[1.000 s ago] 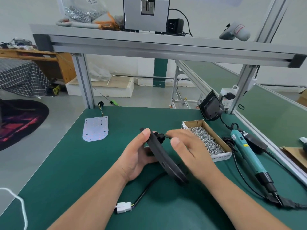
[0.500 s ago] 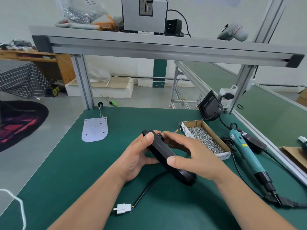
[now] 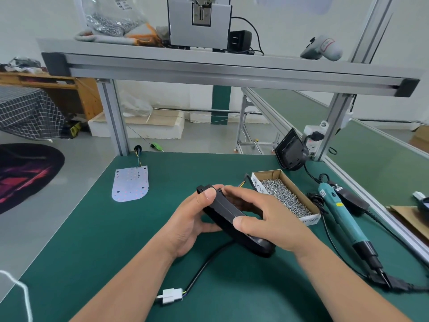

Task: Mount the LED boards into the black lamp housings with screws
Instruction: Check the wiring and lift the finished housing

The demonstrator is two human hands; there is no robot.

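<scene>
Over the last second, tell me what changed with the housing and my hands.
The black lamp housing tipped from standing steeply on edge to lying flatter. The right hand slid from the cable end to span the housing, thumb on its near wall. The left hand kept its grip at the far end. LED board, screw box and screwdriver stayed put.

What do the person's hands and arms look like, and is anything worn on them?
Everything in view is bare. The left hand and right hand wear no gloves, and no rings show on the fingers. The left forearm and right forearm are uncovered down to the frame's bottom edge: no sleeves, watch or wristband in view. The visible thumbnails are short and unpainted.
</scene>
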